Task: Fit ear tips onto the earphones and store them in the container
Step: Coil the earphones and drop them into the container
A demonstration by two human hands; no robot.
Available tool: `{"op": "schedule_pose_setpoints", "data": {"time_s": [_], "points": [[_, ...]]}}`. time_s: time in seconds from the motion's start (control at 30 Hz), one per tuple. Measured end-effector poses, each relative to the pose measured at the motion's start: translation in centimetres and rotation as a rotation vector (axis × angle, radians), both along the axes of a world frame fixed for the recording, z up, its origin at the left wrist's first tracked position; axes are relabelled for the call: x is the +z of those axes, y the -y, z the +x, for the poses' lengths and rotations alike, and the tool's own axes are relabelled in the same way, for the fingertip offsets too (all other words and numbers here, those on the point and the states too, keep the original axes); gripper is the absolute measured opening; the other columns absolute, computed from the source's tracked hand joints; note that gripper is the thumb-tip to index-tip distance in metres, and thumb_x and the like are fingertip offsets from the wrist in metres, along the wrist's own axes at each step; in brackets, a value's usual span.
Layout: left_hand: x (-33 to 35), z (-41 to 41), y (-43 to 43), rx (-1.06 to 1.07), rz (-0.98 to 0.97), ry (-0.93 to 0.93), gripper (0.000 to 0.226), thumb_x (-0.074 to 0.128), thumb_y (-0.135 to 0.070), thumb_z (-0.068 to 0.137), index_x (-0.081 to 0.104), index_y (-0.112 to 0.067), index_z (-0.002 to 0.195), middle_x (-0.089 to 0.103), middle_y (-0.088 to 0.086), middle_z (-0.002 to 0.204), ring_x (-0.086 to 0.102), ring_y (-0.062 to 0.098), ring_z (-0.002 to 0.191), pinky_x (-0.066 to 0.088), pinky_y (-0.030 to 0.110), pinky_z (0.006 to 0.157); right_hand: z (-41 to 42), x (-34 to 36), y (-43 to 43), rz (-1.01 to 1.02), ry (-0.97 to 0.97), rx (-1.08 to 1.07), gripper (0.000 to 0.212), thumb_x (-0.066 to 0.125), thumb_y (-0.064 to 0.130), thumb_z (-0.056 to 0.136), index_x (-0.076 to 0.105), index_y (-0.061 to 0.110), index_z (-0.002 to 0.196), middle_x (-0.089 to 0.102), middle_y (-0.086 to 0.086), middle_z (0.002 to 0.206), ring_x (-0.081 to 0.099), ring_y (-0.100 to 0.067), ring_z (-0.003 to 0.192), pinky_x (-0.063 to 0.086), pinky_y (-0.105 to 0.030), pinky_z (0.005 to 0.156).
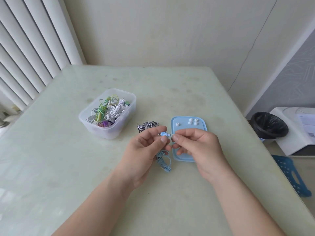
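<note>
Fingers (158, 129) of the left hand (144, 150) pinched the small blue earbud (164, 134) above the table's (51, 167) middle; the right hand (196, 145) pinched a soft white ear tip (173, 134) against its nozzle. Light and slippery, the tip probably needed gripping by its rim.

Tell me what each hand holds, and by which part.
The left hand pinches the blue earphone by its body; the right hand pinches what looks like a white ear tip at the earphone's nozzle.
</note>
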State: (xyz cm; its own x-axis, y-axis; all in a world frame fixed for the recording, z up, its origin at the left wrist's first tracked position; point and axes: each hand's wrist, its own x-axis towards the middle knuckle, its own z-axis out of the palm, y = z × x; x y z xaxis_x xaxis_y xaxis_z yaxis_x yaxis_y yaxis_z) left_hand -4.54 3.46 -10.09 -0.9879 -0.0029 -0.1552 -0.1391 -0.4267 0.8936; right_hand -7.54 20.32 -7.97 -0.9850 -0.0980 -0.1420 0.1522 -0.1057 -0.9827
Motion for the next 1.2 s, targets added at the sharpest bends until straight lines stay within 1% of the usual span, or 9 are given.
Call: {"op": "schedule_pose_setpoints", "data": {"time_s": [0.07, 0.2, 0.33, 0.47, 0.63, 0.73, 0.9, 1.03, 1.2], "points": [[0.0, 0.3, 0.0, 0.008, -0.015, -0.02, 0.027, 0.07, -0.007, 0.091, 0.069, -0.007, 0.117, 0.072, 0.011, 0.086, 0.07, 0.022, 0.076, 0.055, 0.032, 0.074, 0.5, -0.2, 0.1, -0.117, 0.043, 0.018, 0.005, 0.076, 0.002, 0.085, 0.078, 0.003, 0.089, 0.075, -0.019, 0.082, 0.071, -0.026, 0.073, 0.055, -0.03, 0.061], [0.2, 0.5, 0.0, 0.007, -0.045, -0.079, 0.026, 0.075, -0.015, 0.083, 0.067, -0.005, 0.107, 0.072, 0.015, 0.084, 0.069, 0.026, 0.072, 0.055, 0.034, 0.07, 0.8, -0.3, 0.2, -0.191, 0.068, 0.044, 0.01, 0.074, 0.003, 0.086, 0.076, -0.001, 0.095, 0.074, -0.018, 0.087, 0.067, -0.025, 0.073, 0.055, -0.031, 0.062], [0.0, 0.6, -0.3, 0.012, -0.107, -0.12, 0.019, 0.073, -0.012, 0.089, 0.066, 0.0, 0.102, 0.072, 0.017, 0.081, 0.067, 0.027, 0.068, 0.056, 0.035, 0.068, 0.8, -0.6, 0.3, -0.247, 0.104, 0.068, 0.016, 0.075, 0.01, 0.078, 0.077, 0.003, 0.092, 0.071, -0.021, 0.09, 0.064, -0.019, 0.066, 0.055, -0.03, 0.06], [0.0, 0.7, -0.3, 0.011, -0.17, -0.14, 0.011, 0.068, -0.007, 0.096, 0.064, 0.001, 0.104, 0.073, 0.016, 0.081, 0.067, 0.029, 0.07, 0.056, 0.036, 0.068, 0.9, -0.8, 0.3, -0.31, 0.121, 0.094, 0.012, 0.073, 0.008, 0.08, 0.077, 0.004, 0.091, 0.068, -0.021, 0.088, 0.063, -0.018, 0.063, 0.052, -0.029, 0.057], [0.0, 0.7, -0.3, 0.041, -0.219, -0.14, 0.013, 0.069, -0.008, 0.097, 0.064, 0.001, 0.105, 0.074, 0.017, 0.082, 0.067, 0.027, 0.068, 0.056, 0.033, 0.066, 1.1, -0.8, 0.4, -0.31, 0.102, 0.083, 0.01, 0.074, 0.008, 0.078, 0.077, 0.006, 0.087, 0.07, -0.015, 0.079, 0.065, -0.02, 0.067, 0.051, -0.029, 0.058], [0.1, 0.7, -0.4, 0.058, -0.239, -0.142, 0.012, 0.069, -0.008, 0.097, 0.064, 0.0, 0.104, 0.074, 0.023, 0.085, 0.067, 0.028, 0.068, 0.055, 0.036, 0.068, 1.3, -0.9, 0.7, -0.275, 0.054, 0.055, 0.011, 0.076, 0.01, 0.074, 0.08, 0.01, 0.085, 0.07, -0.013, 0.075, 0.065, -0.021, 0.068, 0.051, -0.028, 0.059], [0.0, 0.8, -0.6, 0.081, -0.247, -0.161, 0.012, 0.07, -0.009, 0.097, 0.064, 0.0, 0.102, 0.075, 0.02, 0.086, 0.067, 0.029, 0.07, 0.054, 0.042, 0.072, 1.5, -1.3, 1.1, -0.194, -0.071, 0.011, 0.013, 0.077, 0.013, 0.076, 0.083, 0.013, 0.088, 0.073, -0.014, 0.078, 0.061, -0.024, 0.069, 0.052, -0.031, 0.066], [-0.1, 0.8, -0.4, 0.093, -0.222, -0.189, 0.006, 0.068, -0.005, 0.097, 0.065, -0.001, 0.099, 0.072, 0.02, 0.084, 0.066, 0.03, 0.071, 0.056, 0.04, 0.072, 1.6, -1.6, 1.4, -0.193, -0.032, -0.001, 0.012, 0.073, 0.005, 0.085, 0.082, 0.011, 0.09, 0.072, -0.013, 0.075, 0.062, -0.028, 0.072, 0.052, -0.033, 0.067], [0.0, 0.7, -0.6, 0.092, -0.23, -0.189, 0.007, 0.07, -0.009, 0.096, 0.068, -0.003, 0.1, 0.071, 0.021, 0.084, 0.066, 0.029, 0.072, 0.054, 0.043, 0.074, 1.5, -0.9, 1.3, -0.239, 0.027, 0.011, 0.018, 0.078, 0.017, 0.075, 0.08, 0.007, 0.091, 0.069, -0.015, 0.075, 0.06, -0.026, 0.068, 0.049, -0.03, 0.063]]}}
